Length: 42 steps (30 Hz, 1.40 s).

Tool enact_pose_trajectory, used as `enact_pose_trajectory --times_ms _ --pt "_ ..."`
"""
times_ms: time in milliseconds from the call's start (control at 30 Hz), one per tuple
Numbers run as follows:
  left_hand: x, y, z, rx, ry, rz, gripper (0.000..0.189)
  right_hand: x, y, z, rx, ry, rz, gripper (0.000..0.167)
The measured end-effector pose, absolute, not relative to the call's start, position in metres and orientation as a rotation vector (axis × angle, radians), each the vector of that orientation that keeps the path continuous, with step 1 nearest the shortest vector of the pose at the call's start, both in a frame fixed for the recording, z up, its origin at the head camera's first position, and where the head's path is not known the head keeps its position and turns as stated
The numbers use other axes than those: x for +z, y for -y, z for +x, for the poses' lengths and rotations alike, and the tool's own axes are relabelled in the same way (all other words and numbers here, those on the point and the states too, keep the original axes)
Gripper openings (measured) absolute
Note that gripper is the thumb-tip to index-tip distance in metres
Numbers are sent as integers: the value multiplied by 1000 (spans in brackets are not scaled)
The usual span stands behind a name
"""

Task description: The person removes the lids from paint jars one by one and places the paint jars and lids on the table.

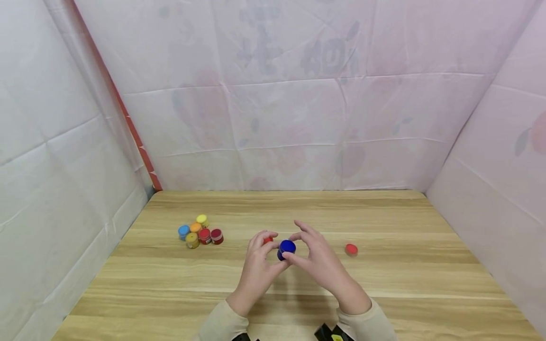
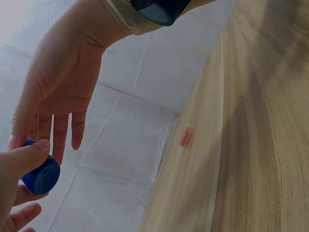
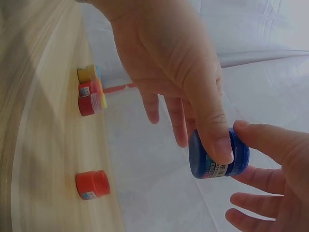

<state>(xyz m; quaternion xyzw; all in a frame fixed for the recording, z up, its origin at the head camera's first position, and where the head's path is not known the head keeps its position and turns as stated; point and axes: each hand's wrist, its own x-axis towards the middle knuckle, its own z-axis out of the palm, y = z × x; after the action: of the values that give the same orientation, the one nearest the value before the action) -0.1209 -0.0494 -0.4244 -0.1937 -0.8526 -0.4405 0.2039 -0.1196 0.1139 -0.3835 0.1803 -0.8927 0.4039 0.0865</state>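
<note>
Both hands are on a small blue paint jar with a ribbed blue lid, held above the table. My left hand pinches its body between thumb and fingers, the thumb lying over the label in the right wrist view. Thumb and fingertips of my right hand grip the jar at its lid end. Behind the left hand's fingers stands a red paint jar, mostly hidden in the head view. Off to the right, a red lid lies flat on the wooden table.
At the table's left is a cluster of small paint jars: a blue one, a yellow one, an orange one, an ochre one and two reddish ones. White cloth hangs round the back and sides.
</note>
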Motion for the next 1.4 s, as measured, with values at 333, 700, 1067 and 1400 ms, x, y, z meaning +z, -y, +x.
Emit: enact_pose_trajectory --times_ms 333,700,1067,1400 --pt "-426 49 -121 -1243 2390 -540 27 -385 -115 -119 1202 2646 640 23" --pt "-426 49 -120 -1262 2399 -551 31 -385 -114 -119 1223 2625 624 24" --pt "-428 46 -120 -1156 2347 -534 32 -386 -113 -119 1262 2620 541 23" --pt "-427 45 -120 -1196 2314 -531 24 -385 -113 -119 1232 2606 599 21"
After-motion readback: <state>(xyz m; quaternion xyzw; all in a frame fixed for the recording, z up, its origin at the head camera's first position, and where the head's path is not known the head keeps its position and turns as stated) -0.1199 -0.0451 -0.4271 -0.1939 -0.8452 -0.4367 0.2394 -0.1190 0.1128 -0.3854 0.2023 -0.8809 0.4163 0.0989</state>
